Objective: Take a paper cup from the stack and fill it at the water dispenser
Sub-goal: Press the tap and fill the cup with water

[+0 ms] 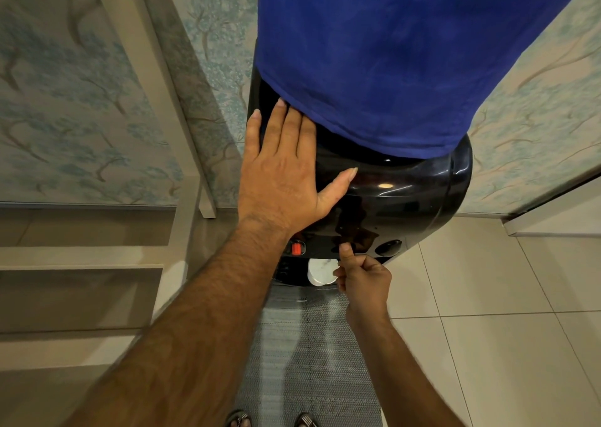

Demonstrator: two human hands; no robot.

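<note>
Left hand: the left hand (281, 170) lay flat and spread wide, palm down on the glossy black plastic top of the water dispenser (406, 196), holding nothing; its fingertips (280, 104) touched the hem of the blue cloth cover (390, 52) draped over the bottle above, and the thumb pointed right across the black top.
Right hand: the right hand (364, 277) was curled nearly into a fist just in front of the dispenser's face, with one extended digit (345, 250), probably the thumb, pressed up against the middle control of the dark panel; whether the curled fingers also touched the cup could not be told.
Cup: the white paper cup (320, 270) stood upright in the dispenser's recess under the panel, its open mouth facing the camera, just left of the right hand; its fill level could not be told.
Controls: a red tap button (296, 249) sat left of the pressed spot and a dark round button (388, 247) right of it.
Floor: a grey woven mat (309, 355) lay before the dispenser on pale floor tiles (487, 296), with sandalled toes (240, 419) at its near edge.
</note>
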